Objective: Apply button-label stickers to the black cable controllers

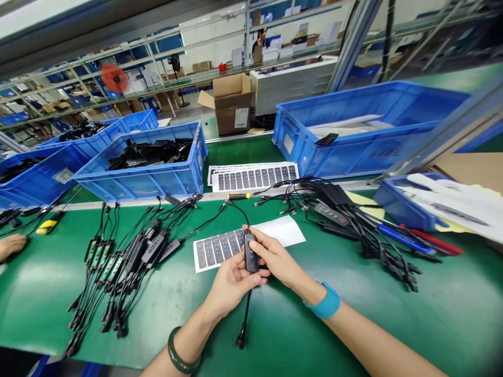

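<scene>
My left hand (pixel 231 285) and my right hand (pixel 275 256) both grip a small black inline controller (pixel 250 251) with a cable running out of each end, held just above the green table (pixel 353 314). Its lower cable ends in a plug (pixel 241 341) near the table's front edge. Under my hands lies a white sticker sheet (pixel 220 248) with rows of grey labels. My left wrist wears a dark bangle, my right wrist a blue band.
Several finished controllers with cables (pixel 129 256) lie in a row at the left; a tangled pile of them (pixel 353 220) lies at the right. More sticker sheets (pixel 253 177) sit behind. Blue bins (pixel 149 180) (pixel 365 152) line the back. Another person's hand (pixel 11 245) rests at far left.
</scene>
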A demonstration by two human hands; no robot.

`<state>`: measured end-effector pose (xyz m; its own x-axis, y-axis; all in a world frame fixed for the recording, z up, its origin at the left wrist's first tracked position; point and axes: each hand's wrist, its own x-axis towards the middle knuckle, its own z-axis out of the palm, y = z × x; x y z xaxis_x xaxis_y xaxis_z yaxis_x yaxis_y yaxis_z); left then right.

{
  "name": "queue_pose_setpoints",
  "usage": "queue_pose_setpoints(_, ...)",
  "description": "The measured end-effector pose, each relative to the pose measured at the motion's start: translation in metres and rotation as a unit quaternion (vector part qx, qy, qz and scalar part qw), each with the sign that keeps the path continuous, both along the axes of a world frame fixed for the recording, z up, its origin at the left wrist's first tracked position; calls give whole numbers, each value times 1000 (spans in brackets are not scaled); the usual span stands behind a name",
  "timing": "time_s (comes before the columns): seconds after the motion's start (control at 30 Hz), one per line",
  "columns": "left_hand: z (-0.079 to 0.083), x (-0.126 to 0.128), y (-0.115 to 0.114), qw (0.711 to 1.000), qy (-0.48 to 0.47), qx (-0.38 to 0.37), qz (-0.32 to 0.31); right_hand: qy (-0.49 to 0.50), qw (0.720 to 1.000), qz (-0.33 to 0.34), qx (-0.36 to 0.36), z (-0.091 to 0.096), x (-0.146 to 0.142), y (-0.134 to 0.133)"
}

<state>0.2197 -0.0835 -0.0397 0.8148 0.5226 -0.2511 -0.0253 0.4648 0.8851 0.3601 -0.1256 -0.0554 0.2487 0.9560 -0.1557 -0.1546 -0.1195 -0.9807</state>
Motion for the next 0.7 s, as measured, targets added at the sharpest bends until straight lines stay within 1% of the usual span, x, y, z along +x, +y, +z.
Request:
queue_pose_setpoints(0.07, 5, -5, 3, 998, 31, 50, -27, -65, 997, -24, 21, 5, 12, 4)
queue_pose_setpoints(0.1, 8, -9, 6, 993, 60, 95, -38, -115, 992, -42, 28, 9, 24, 6)
queue_pose_setpoints(0.13, 12, -14, 9, 982, 95, 157, -46, -184, 981, -63, 26, 16, 40, 7)
queue_pose_setpoints(0.17, 16, -21, 13, 962, 132, 233, -50, -259, 962, -86, 16, 23, 58, 6)
queue_pose_setpoints(0.2, 20, -29, 16, 932, 166, 317, -48, -330, 938, -107, -2, 32, 78, 4)
queue_pose_setpoints(0.23, 23, -38, 19, 895, 197, 399, -43, -410, 901, -139, -26, 40, 97, 0)
queue_pose_setpoints(0.3, 25, -56, 22, 809, 257, 528, -20, -470, 860, -194, -45, 50, 129, -6)
queue_pose_setpoints(0.33, 23, -65, 22, 770, 289, 569, -6, -510, 828, -227, -55, 52, 138, -7)
queue_pose_setpoints(0.37, 21, -72, 22, 736, 319, 598, 5, -559, 791, -243, -58, 50, 141, -6)
queue_pose_setpoints(0.4, 17, -78, 22, 709, 344, 615, 11, -591, 770, -237, -51, 46, 139, -4)
queue_pose_setpoints(0.43, 12, -82, 21, 689, 364, 626, 11, -607, 766, -208, -36, 41, 131, 1)
queue_pose_setpoints(0.47, 7, -86, 20, 676, 379, 632, 6, -603, 782, -157, -16, 33, 118, 6)
queue_pose_setpoints(0.53, -2, -88, 18, 660, 400, 636, -8, -544, 837, -48, 24, 19, 87, 19)
queue_pose_setpoints(0.57, -6, -89, 18, 655, 408, 636, -14, -518, 854, -15, 35, 12, 71, 25)
queue_pose_setpoints(0.6, -10, -89, 17, 650, 414, 637, -17, -504, 863, 1, 42, 6, 57, 30)
queue_pose_setpoints(0.63, -12, -88, 16, 646, 418, 639, -17, -499, 865, 4, 47, 2, 46, 35)
queue_pose_setpoints(0.7, -16, -87, 14, 641, 419, 643, -10, -496, 866, -2, 60, -1, 34, 39)
